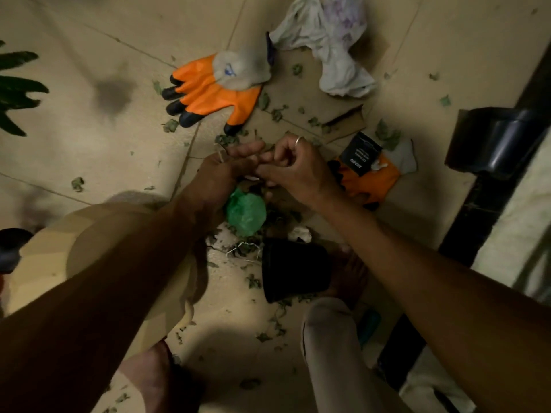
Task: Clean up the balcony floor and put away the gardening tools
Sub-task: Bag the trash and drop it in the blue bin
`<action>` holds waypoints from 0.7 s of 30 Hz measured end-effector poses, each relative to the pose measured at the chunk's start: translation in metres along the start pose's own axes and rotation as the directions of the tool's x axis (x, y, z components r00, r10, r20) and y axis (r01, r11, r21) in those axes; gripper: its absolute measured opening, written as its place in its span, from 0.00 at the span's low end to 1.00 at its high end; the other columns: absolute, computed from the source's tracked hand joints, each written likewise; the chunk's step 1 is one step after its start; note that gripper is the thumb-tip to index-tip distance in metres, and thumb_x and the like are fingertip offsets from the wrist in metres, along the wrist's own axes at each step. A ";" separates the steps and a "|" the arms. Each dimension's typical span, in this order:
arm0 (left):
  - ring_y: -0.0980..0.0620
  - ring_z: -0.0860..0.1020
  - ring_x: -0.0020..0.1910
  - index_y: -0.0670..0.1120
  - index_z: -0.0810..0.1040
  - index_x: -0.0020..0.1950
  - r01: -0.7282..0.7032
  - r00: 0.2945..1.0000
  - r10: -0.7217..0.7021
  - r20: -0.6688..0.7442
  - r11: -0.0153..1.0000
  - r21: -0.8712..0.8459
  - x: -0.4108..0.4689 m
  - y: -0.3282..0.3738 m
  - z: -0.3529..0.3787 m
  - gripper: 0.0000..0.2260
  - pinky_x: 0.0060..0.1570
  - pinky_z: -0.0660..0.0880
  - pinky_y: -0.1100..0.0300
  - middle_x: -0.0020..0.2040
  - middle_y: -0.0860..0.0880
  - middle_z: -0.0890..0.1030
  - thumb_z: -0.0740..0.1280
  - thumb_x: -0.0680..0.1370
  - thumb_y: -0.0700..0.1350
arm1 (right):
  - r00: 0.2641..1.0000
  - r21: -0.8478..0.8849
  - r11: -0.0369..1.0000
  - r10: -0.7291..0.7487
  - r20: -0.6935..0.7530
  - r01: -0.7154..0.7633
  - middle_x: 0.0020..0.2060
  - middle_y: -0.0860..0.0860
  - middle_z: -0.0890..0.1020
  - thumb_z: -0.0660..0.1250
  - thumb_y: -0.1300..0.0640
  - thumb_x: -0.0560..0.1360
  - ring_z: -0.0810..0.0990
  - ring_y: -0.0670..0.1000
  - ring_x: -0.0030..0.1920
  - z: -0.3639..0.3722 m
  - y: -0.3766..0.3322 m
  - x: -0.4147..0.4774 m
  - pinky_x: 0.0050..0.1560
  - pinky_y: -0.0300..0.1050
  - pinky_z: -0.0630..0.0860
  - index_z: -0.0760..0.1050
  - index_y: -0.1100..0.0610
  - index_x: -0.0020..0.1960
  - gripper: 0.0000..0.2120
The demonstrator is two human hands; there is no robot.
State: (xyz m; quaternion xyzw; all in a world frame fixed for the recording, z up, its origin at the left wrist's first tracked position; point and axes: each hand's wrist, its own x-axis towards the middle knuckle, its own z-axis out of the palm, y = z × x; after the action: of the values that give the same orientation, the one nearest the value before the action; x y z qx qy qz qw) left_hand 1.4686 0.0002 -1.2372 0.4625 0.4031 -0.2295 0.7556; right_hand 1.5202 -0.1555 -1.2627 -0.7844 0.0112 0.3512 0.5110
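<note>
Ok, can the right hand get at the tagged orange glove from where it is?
Probably yes. The tagged orange glove lies right beside the right hand, with nothing between them. That hand's fingers are curled at the left hand, though.

Orange-and-black glove point(214, 90) flat on floor point(74, 150) tiles, second labelled orange glove point(372, 177) on cardboard point(301, 93), black pot point(293, 269) on its side, leaf scraps point(277, 113) scattered throughout.

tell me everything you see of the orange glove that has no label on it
The glove lies flat on the floor, fingers splayed toward the left. It looks rubber-coated orange with black fingertips and a grey knit cuff bearing a small blue mark. Leaf scraps lie around it. The left hand and right hand do not touch it.
</note>
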 end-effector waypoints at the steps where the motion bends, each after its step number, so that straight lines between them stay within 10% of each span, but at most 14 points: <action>1: 0.47 0.85 0.41 0.40 0.76 0.67 0.014 1.000 -0.014 0.006 1.000 0.002 0.001 0.002 0.002 0.14 0.38 0.83 0.55 0.53 0.43 0.85 0.60 0.82 0.32 | 0.999 -0.059 0.998 -0.029 -0.044 0.027 0.33 0.50 0.78 0.77 0.57 0.72 0.80 0.43 0.34 -0.007 0.004 0.002 0.35 0.42 0.77 0.71 0.52 0.40 0.14; 7: 0.47 0.83 0.37 0.46 0.80 0.58 -0.030 0.999 0.022 0.048 0.986 0.165 0.006 -0.006 0.011 0.12 0.43 0.80 0.57 0.42 0.48 0.83 0.61 0.82 0.33 | 0.915 -0.757 0.650 -0.267 -0.303 -0.061 0.64 0.55 0.75 0.65 0.62 0.76 0.74 0.58 0.62 -0.067 0.040 0.035 0.63 0.54 0.72 0.78 0.52 0.64 0.18; 12: 0.50 0.79 0.37 0.46 0.81 0.51 -0.034 0.999 0.032 0.015 0.981 0.190 0.004 -0.017 0.024 0.09 0.36 0.75 0.60 0.32 0.54 0.80 0.63 0.84 0.46 | 0.909 -0.905 0.411 -0.325 -0.262 -0.114 0.64 0.53 0.74 0.68 0.61 0.74 0.72 0.59 0.61 -0.100 0.047 0.047 0.57 0.55 0.68 0.76 0.48 0.63 0.19; 17: 0.55 0.81 0.31 0.41 0.79 0.49 -0.043 0.999 0.042 0.008 0.970 0.239 0.001 -0.018 0.033 0.11 0.33 0.72 0.65 0.30 0.52 0.81 0.66 0.83 0.48 | 0.911 -0.887 0.454 -0.324 -0.257 -0.088 0.59 0.52 0.78 0.67 0.56 0.76 0.73 0.58 0.62 -0.100 0.041 0.049 0.60 0.55 0.66 0.81 0.49 0.53 0.08; 19: 0.58 0.84 0.34 0.39 0.80 0.55 -0.037 0.999 0.041 -0.016 0.979 0.202 0.000 -0.018 0.036 0.14 0.51 0.77 0.57 0.39 0.47 0.85 0.66 0.83 0.50 | 0.892 -0.781 0.621 -0.311 -0.328 -0.071 0.55 0.53 0.81 0.67 0.56 0.77 0.76 0.57 0.60 -0.094 0.037 0.046 0.61 0.53 0.68 0.80 0.53 0.53 0.06; 20: 0.57 0.83 0.32 0.41 0.80 0.56 -0.019 0.999 0.026 -0.036 0.986 0.166 -0.001 -0.017 0.037 0.16 0.31 0.81 0.60 0.39 0.47 0.86 0.65 0.82 0.54 | 0.897 -0.668 0.742 -0.258 -0.359 -0.054 0.52 0.54 0.82 0.67 0.56 0.78 0.78 0.55 0.57 -0.090 0.033 0.042 0.59 0.52 0.72 0.79 0.55 0.54 0.06; 21: 0.55 0.81 0.30 0.44 0.81 0.51 0.012 0.998 -0.003 -0.065 0.990 0.137 -0.001 -0.013 0.038 0.18 0.33 0.78 0.60 0.35 0.47 0.85 0.65 0.81 0.59 | 0.909 -0.528 0.848 -0.189 -0.371 -0.039 0.49 0.53 0.82 0.67 0.57 0.79 0.80 0.53 0.52 -0.085 0.030 0.040 0.55 0.50 0.76 0.78 0.56 0.54 0.05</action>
State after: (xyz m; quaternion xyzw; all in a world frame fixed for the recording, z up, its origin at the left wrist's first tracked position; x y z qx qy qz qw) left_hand 1.4732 -0.0398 -1.2335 0.5193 0.4122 -0.2445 0.7076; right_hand 1.5846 -0.2252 -1.2893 -0.9492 -0.0097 0.1479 0.2777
